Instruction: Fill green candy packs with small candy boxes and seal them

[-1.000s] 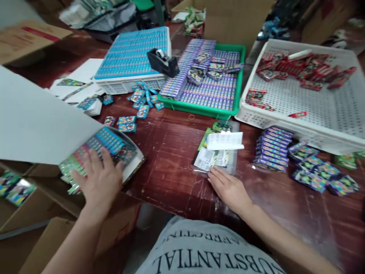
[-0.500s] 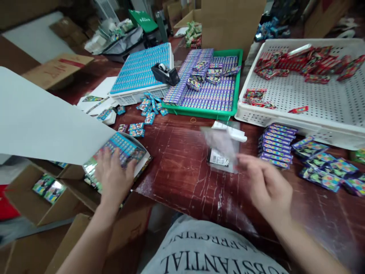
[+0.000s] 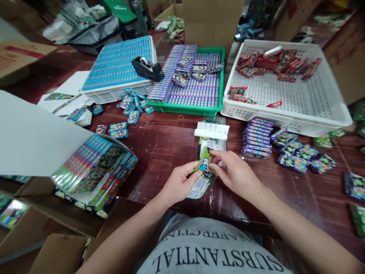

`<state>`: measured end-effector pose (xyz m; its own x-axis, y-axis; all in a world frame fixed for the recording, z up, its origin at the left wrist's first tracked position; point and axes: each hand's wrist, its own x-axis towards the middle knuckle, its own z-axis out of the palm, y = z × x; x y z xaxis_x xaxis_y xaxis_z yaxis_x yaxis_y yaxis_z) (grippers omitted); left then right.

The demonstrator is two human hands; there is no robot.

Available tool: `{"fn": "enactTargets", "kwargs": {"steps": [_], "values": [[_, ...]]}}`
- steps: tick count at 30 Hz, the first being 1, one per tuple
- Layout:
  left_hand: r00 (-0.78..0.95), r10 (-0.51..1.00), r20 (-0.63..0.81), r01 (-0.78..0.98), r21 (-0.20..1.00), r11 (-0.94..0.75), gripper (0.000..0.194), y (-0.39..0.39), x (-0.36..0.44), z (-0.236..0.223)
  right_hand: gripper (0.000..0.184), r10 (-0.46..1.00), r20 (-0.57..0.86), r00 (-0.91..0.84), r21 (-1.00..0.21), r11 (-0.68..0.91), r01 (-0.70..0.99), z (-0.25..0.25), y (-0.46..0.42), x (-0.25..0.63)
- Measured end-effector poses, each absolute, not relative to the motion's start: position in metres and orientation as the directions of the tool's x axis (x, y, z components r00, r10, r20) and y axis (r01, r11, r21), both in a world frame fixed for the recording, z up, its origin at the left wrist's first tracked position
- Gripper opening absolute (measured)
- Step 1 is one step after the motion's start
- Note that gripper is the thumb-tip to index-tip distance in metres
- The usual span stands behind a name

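Observation:
My left hand point(image 3: 178, 186) and my right hand point(image 3: 236, 175) meet over the near middle of the dark red table point(image 3: 168, 140). Both pinch a clear plastic bag point(image 3: 203, 179) with a green printed card inside. The bag tilts between my fingers just above the table. Behind it lies a small pile of clear bags point(image 3: 212, 131) under a white strip. At the left, a stack of colourful card sheets point(image 3: 94, 171) lies under a lifted white board point(image 3: 34, 137).
A white crate of blue packs point(image 3: 114, 68) with a black tape dispenser point(image 3: 146, 68), a green tray of purple packs point(image 3: 196, 82) and a white crate of red packs point(image 3: 285, 87) line the back. Purple and green packs point(image 3: 273, 144) lie at right. Cardboard boxes point(image 3: 42, 228) stand at lower left.
My left hand left the card sheets at the left and came to the middle. My right hand lifted a bag from the pile, and both hands now grip it.

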<state>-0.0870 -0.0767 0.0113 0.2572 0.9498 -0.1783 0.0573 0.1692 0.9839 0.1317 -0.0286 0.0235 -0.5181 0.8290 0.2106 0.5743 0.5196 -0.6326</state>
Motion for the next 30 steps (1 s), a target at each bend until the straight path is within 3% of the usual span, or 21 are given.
{"fn": "enactTargets", "kwargs": {"steps": [3,6,10,14,16,17,20,22,26,30], "values": [[0.295,0.947,-0.128,0.126,0.988,0.094,0.036,-0.072,-0.089,0.015,0.034,0.826,0.216,-0.520,-0.666,0.514,0.540,0.030,-0.019,0.133],[0.347,0.923,-0.165,0.182,0.978,0.106,0.037,-0.069,-0.092,0.017,0.041,0.831,0.236,-0.504,-0.639,0.523,0.564,0.039,-0.012,0.135],[0.361,0.912,-0.197,0.173,0.975,0.142,0.038,-0.068,-0.093,0.019,0.021,0.805,0.050,-0.591,-0.586,0.503,0.635,0.055,-0.002,0.140],[0.462,0.842,-0.279,0.123,0.960,0.251,0.059,-0.065,-0.093,0.024,0.024,0.573,-0.074,-0.816,-0.621,0.614,0.487,0.078,0.008,0.147],[0.484,0.801,-0.353,0.138,0.934,0.329,0.069,-0.063,-0.092,0.025,0.019,0.454,-0.069,-0.888,-0.688,0.623,0.372,0.083,0.010,0.152],[0.456,0.802,-0.387,0.137,0.920,0.366,0.067,-0.062,-0.091,0.023,0.019,0.464,-0.047,-0.884,-0.701,0.616,0.360,0.081,0.010,0.155],[0.256,0.872,-0.417,0.067,0.908,0.414,0.051,-0.060,-0.088,0.012,0.038,0.779,0.097,-0.619,-0.754,0.464,0.466,0.054,0.005,0.153],[0.154,0.910,-0.384,-0.004,0.921,0.390,0.042,-0.059,-0.084,0.001,0.054,0.921,0.065,-0.384,-0.857,0.249,0.451,0.025,-0.006,0.143],[0.106,0.942,-0.319,-0.018,0.946,0.323,0.040,-0.061,-0.077,-0.016,0.046,0.895,-0.236,-0.378,-0.860,-0.011,0.510,-0.020,-0.036,0.115],[0.057,0.965,-0.256,-0.051,0.964,0.259,0.050,-0.061,-0.078,-0.021,0.046,0.976,-0.190,-0.104,-0.766,-0.081,0.638,-0.035,-0.050,0.103]]}}
